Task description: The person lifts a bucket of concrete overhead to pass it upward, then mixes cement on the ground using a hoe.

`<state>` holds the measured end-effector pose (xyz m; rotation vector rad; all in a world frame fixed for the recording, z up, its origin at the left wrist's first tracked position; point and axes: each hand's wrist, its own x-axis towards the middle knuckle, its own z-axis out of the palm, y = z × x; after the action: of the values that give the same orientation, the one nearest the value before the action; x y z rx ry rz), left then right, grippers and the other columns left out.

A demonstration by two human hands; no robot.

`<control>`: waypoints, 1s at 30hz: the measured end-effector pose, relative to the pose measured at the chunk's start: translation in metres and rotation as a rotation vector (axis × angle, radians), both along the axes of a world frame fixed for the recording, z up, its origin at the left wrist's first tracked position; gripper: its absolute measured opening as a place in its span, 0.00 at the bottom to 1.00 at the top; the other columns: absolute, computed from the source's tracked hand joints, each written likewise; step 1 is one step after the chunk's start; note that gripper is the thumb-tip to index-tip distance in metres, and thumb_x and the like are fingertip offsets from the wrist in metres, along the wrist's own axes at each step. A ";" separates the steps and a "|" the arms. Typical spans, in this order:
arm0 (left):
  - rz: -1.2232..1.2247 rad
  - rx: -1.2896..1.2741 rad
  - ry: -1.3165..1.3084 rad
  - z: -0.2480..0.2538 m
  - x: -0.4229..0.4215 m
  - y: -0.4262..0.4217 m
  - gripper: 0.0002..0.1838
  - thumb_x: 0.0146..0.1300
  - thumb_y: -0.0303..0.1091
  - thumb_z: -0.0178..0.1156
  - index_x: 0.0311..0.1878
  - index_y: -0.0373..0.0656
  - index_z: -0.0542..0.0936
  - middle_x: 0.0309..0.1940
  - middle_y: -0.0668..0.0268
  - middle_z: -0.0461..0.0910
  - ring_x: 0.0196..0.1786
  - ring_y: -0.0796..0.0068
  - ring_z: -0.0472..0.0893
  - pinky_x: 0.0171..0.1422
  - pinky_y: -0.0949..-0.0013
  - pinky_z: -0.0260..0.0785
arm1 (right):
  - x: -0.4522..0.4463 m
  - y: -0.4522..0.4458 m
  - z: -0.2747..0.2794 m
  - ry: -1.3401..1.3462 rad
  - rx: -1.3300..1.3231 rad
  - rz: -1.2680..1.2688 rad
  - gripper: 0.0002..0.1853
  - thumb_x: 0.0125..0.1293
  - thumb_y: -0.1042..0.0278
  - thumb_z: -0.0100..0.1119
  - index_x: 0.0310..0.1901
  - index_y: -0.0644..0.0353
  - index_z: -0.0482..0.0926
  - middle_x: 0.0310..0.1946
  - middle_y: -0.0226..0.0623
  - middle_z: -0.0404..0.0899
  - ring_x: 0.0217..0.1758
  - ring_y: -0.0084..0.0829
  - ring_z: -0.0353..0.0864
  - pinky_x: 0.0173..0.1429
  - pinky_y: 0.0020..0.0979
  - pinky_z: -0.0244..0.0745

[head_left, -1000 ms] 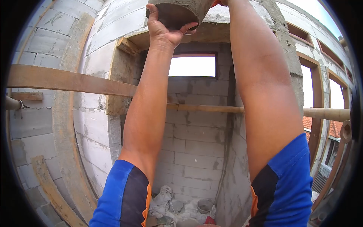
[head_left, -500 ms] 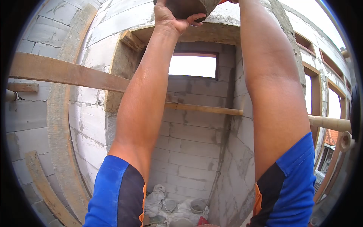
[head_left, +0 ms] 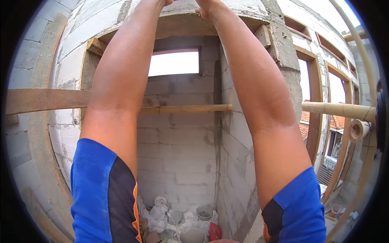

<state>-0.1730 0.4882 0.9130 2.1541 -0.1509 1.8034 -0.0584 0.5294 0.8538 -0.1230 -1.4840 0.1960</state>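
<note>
Both my arms reach straight up, in blue and black sleeves. Only the edge of my left hand (head_left: 167, 2) shows at the top of the view; its fingers are cut off. Beside it, the heel and a little of the fingers of my right hand (head_left: 208, 8) show, the rest out of view. Whether either hand holds anything is hidden. Both are in front of the white block wall (head_left: 184, 9), above the timber-boarded underside (head_left: 186, 26) of the opening.
A wooden plank (head_left: 44, 99) crosses at left, and a bamboo pole (head_left: 194, 109) spans the recess. Another bamboo pole (head_left: 338, 109) lies at right, near window frames (head_left: 314, 101). Below are buckets (head_left: 204, 212) and white sacks (head_left: 160, 205).
The dark, rounded container that my left hand held has gone out of view. My hands are higher in the view, and the camera has turned a little right.
</note>
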 end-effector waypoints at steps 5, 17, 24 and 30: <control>0.170 -0.092 0.036 -0.039 0.017 -0.008 0.63 0.56 0.87 0.43 0.83 0.53 0.40 0.84 0.56 0.39 0.82 0.43 0.48 0.75 0.25 0.51 | 0.061 0.036 -0.110 -0.265 -0.204 0.130 0.52 0.71 0.21 0.35 0.81 0.57 0.46 0.83 0.47 0.42 0.86 0.44 0.37 0.80 0.58 0.49; 0.574 -0.241 -0.177 -0.137 0.054 -0.048 0.81 0.45 0.86 0.59 0.78 0.43 0.17 0.80 0.38 0.34 0.78 0.23 0.47 0.61 0.39 0.78 | 0.252 0.001 -0.473 -0.297 -0.853 -0.038 0.43 0.74 0.28 0.43 0.74 0.59 0.64 0.74 0.45 0.64 0.78 0.39 0.61 0.69 0.47 0.66; 0.582 -0.112 -0.071 -0.283 0.054 -0.081 0.59 0.56 0.82 0.52 0.73 0.48 0.38 0.74 0.52 0.41 0.73 0.39 0.48 0.69 0.34 0.61 | 0.361 -0.219 -0.732 -0.240 -1.481 -0.052 0.30 0.73 0.44 0.59 0.64 0.62 0.75 0.53 0.38 0.82 0.58 0.28 0.79 0.52 0.30 0.70; 0.708 -0.501 -0.167 -0.628 -0.046 -0.102 0.42 0.63 0.77 0.52 0.55 0.43 0.61 0.54 0.55 0.61 0.57 0.50 0.63 0.60 0.46 0.65 | 0.386 -0.458 -0.947 0.578 -1.975 -0.245 0.21 0.70 0.48 0.62 0.50 0.59 0.78 0.41 0.36 0.83 0.40 0.30 0.84 0.43 0.33 0.72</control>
<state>-0.2185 0.3858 0.2851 1.7939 1.0314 2.0620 0.3275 0.0712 -0.0930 -1.6344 -0.2162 1.3013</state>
